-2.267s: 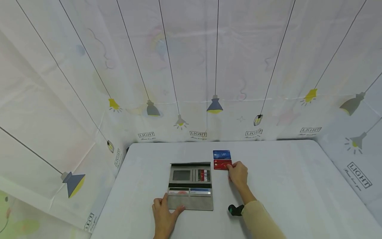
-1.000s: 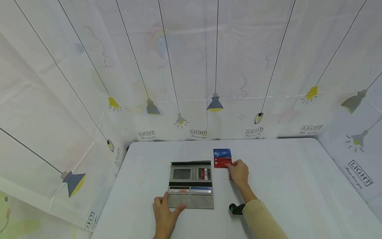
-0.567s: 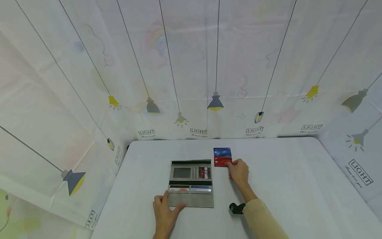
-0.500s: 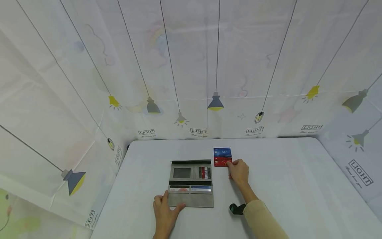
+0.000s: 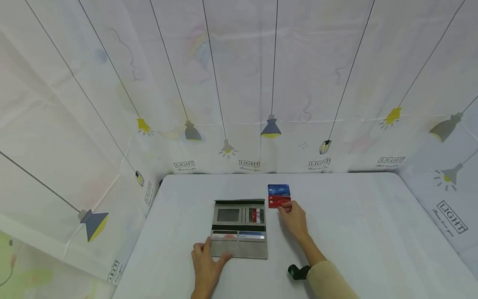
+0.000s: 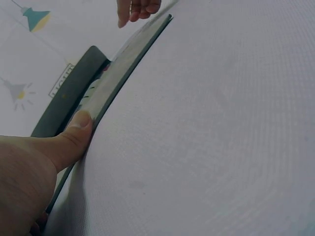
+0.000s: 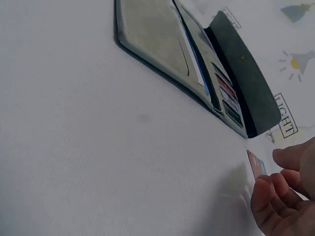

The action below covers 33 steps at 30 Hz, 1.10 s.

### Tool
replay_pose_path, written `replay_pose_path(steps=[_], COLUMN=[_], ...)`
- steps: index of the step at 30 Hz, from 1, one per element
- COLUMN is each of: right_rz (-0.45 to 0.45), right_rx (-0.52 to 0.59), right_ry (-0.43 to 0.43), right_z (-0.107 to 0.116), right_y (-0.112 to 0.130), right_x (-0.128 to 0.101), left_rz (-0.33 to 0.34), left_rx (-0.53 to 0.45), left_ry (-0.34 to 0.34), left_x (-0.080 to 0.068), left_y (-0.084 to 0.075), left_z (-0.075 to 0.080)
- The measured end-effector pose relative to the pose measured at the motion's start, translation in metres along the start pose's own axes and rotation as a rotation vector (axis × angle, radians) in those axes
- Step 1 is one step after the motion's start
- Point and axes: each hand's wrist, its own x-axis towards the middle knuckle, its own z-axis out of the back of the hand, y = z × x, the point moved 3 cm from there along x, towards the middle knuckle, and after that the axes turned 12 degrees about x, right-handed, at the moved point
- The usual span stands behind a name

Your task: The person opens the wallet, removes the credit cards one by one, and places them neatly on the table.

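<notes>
An opened grey wallet (image 5: 239, 249) lies on the table, cards in its slots and its dark flap (image 7: 246, 64) at the far side. My left hand (image 5: 205, 265) rests at its near left corner, index finger along the left edge and thumb (image 6: 74, 132) pressing the near edge. Right of the wallet lie a blue VIP card (image 5: 278, 189) and, just below it, a red card (image 5: 275, 201). My right hand (image 5: 295, 220) is at the red card's near right corner, fingertips overlapping it in the head view. The right wrist view shows a gap between thumb and bent fingers.
A white-covered table (image 5: 358, 232) reaches back to a hanging sheet (image 5: 231, 83) printed with lamps. A small black device (image 5: 298, 272) sits at the right wrist, beside the beige sleeve (image 5: 328, 280).
My right hand has shifted slightly left and toward me, its fingertips drawing back from the red card. The cards, wallet and left hand keep their places.
</notes>
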Motion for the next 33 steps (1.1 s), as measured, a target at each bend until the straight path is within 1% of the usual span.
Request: replay_pose_path(steps=[6, 13, 18, 22, 26, 33], right_rz=[0.021, 0.065, 0.117, 0.169, 0.186, 0.215], right_rx=[-0.016, -0.094, -0.075, -0.083, -0.102, -0.121], right_ry=[0.131, 0.316, 0.405, 0.459, 0.496, 0.509], right_z=[-0.009, -0.022, -0.028, -0.032, -0.035, -0.038], right_y=[0.011, 0.020, 0.028, 0.029, 0.028, 0.031], right_x=[-0.014, -0.029, -0.038, -0.045, -0.050, -0.053], left_rz=[0.000, -0.001, 0.005, 0.002, -0.004, -0.016], left_rx=[-0.009, -0.003, 0.000, -0.001, 0.002, 0.008], left_ry=[0.008, 0.011, 0.015, 0.013, 0.011, 0.001], left_x=[0.001, 0.001, 0.001, 0.001, 0.000, 0.001], left_y=[0.001, 0.002, 0.001, 0.001, 0.001, 0.002], left_z=[0.000, -0.002, -0.002, -0.001, 0.000, -0.001])
